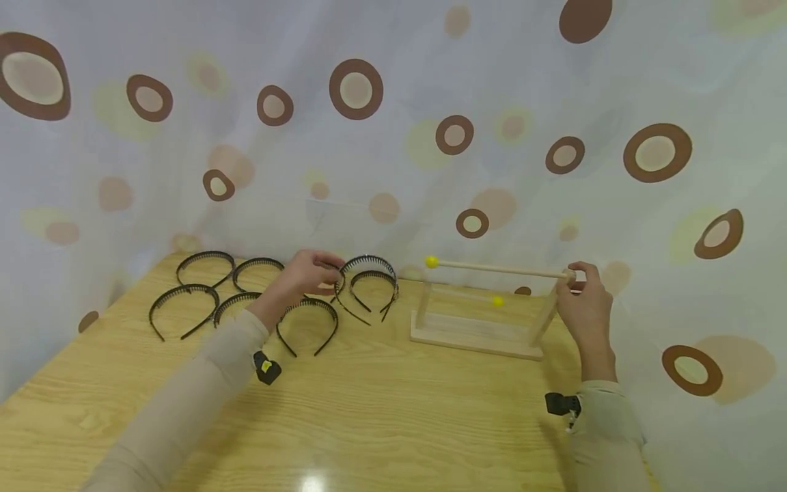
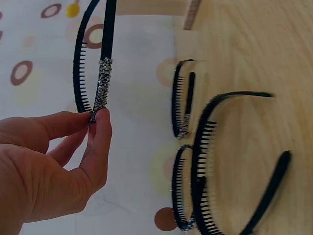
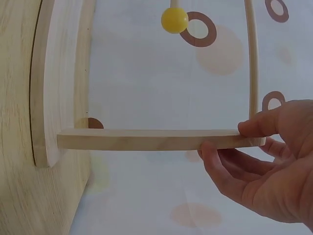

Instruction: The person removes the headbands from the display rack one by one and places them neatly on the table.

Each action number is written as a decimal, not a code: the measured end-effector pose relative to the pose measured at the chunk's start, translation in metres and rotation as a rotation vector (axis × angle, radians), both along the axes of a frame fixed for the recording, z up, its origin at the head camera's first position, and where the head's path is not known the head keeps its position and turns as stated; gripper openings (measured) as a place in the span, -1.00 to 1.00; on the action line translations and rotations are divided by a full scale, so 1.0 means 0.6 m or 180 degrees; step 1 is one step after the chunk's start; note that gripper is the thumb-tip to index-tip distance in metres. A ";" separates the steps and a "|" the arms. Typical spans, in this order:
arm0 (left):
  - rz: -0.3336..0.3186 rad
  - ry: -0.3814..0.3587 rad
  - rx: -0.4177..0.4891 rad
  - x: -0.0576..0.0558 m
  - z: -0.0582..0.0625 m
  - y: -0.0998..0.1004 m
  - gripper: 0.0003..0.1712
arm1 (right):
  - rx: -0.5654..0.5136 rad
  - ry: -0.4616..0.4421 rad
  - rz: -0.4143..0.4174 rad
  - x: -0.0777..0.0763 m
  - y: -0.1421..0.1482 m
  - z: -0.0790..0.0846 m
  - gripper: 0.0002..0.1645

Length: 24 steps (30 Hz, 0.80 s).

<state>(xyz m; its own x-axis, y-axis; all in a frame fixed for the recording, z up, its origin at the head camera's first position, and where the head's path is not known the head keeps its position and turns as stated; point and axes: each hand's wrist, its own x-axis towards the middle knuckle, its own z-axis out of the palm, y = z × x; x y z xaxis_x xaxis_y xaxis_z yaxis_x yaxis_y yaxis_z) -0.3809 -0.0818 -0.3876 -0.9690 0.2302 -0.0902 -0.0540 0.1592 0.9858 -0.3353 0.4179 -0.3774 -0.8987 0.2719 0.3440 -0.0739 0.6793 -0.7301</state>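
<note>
My left hand [image 1: 304,280] pinches a black toothed headband [image 2: 104,39] between thumb and fingers, at a part covered in glittering stones. In the head view this headband is up near the back of the table, overlapping a smaller-looking headband [image 1: 373,275]. To the right is a wooden rack [image 1: 476,342] with a flat base, uprights and rods tipped with yellow balls [image 1: 432,262]. My right hand [image 1: 587,307] grips the top of its right upright [image 3: 146,140], thumb on one side and fingers on the other, beside the end of the upper rod [image 3: 252,63].
Several more black headbands, among them one at the left [image 1: 184,290] and one near the middle [image 1: 307,307], lie on the wooden table [image 1: 369,424]. A curtain [image 1: 393,150] with brown and beige circles hangs right behind the table and rack.
</note>
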 end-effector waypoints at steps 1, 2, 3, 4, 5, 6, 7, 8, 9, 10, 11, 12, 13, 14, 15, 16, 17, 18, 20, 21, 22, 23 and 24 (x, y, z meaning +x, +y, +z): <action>-0.0071 -0.0029 -0.0090 0.000 -0.012 0.002 -0.56 | -0.0009 -0.0025 -0.0044 0.001 0.003 0.001 -0.41; -0.0137 -0.0049 -0.0177 -0.001 -0.023 0.004 -0.56 | -0.0021 -0.0053 -0.0076 0.001 0.005 0.002 -0.40; -0.0182 -0.0046 -0.0266 -0.003 -0.034 0.007 -0.57 | -0.0034 -0.0079 -0.0096 0.001 0.007 0.003 -0.39; -0.0223 -0.0035 -0.0355 -0.004 -0.043 0.010 -0.58 | -0.0052 -0.0090 -0.0116 0.001 0.008 0.004 -0.39; -0.0260 -0.0015 -0.0433 -0.006 -0.051 0.013 -0.59 | -0.0072 -0.0072 -0.0146 0.001 0.009 0.006 -0.38; -0.0302 0.0001 -0.0498 -0.007 -0.057 0.017 -0.59 | -0.0104 -0.0049 -0.0173 0.000 0.008 0.007 -0.37; -0.0329 0.0023 -0.0565 -0.008 -0.063 0.020 -0.60 | -0.0133 0.0003 -0.0208 0.000 0.007 0.009 -0.36; -0.0346 0.0048 -0.0626 -0.009 -0.068 0.023 -0.60 | -0.0163 0.0059 -0.0242 0.000 0.006 0.011 -0.36; -0.0368 0.0075 -0.0693 -0.010 -0.072 0.026 -0.61 | -0.0202 0.0134 -0.0282 -0.001 0.003 0.013 -0.35; -0.0406 0.0104 -0.0770 -0.010 -0.075 0.028 -0.61 | -0.0244 0.0224 -0.0314 -0.001 0.000 0.015 -0.35; -0.0425 0.0118 -0.0832 -0.011 -0.078 0.030 -0.61 | -0.0303 0.0328 -0.0336 0.000 -0.003 0.017 -0.34; -0.0436 0.0127 -0.0897 -0.011 -0.082 0.032 -0.62 | -0.0361 0.0433 -0.0339 0.000 -0.008 0.019 -0.34; -0.0434 0.0155 -0.0987 -0.012 -0.086 0.034 -0.63 | -0.0403 0.0542 -0.0328 0.001 -0.013 0.021 -0.34; -0.0438 0.0196 -0.1079 -0.012 -0.089 0.036 -0.63 | -0.0442 0.0642 -0.0303 0.003 -0.017 0.024 -0.34; -0.0434 0.0226 -0.1165 -0.011 -0.092 0.037 -0.64 | -0.0472 0.0746 -0.0272 0.004 -0.022 0.025 -0.34; -0.0410 0.0265 -0.1272 -0.011 -0.095 0.039 -0.65 | -0.0487 0.0840 -0.0233 0.005 -0.027 0.028 -0.34; -0.0379 0.0295 -0.1346 -0.012 -0.098 0.040 -0.67 | -0.0493 0.0923 -0.0206 0.006 -0.032 0.030 -0.34; -0.0342 0.0340 -0.1435 -0.012 -0.099 0.042 -0.68 | -0.0473 0.0983 -0.0177 0.007 -0.036 0.031 -0.35; -0.0304 0.0461 -0.1634 -0.011 -0.099 0.045 -0.69 | -0.0431 0.1038 -0.0131 0.010 -0.043 0.033 -0.36; -0.0280 0.0554 -0.1762 -0.010 -0.098 0.045 -0.71 | -0.0415 0.1032 -0.0117 0.011 -0.046 0.034 -0.37; -0.0256 0.0658 -0.1897 -0.009 -0.096 0.045 -0.72 | -0.0403 0.1008 -0.0100 0.013 -0.049 0.035 -0.38; -0.0233 0.0751 -0.1981 -0.006 -0.091 0.044 -0.72 | -0.0387 0.0976 -0.0080 0.015 -0.051 0.036 -0.39; -0.0204 0.0887 -0.2101 -0.002 -0.085 0.042 -0.72 | -0.0360 0.0945 -0.0030 0.016 -0.053 0.036 -0.39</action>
<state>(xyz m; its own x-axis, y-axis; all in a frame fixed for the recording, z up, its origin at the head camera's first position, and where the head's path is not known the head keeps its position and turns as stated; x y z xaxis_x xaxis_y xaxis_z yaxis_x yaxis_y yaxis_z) -0.3819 -0.0567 -0.4383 -0.9627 0.2700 0.0186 0.2149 0.7211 0.6586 -0.3258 0.3860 -0.3559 -0.7609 0.3311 0.5580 -0.2893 0.5967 -0.7485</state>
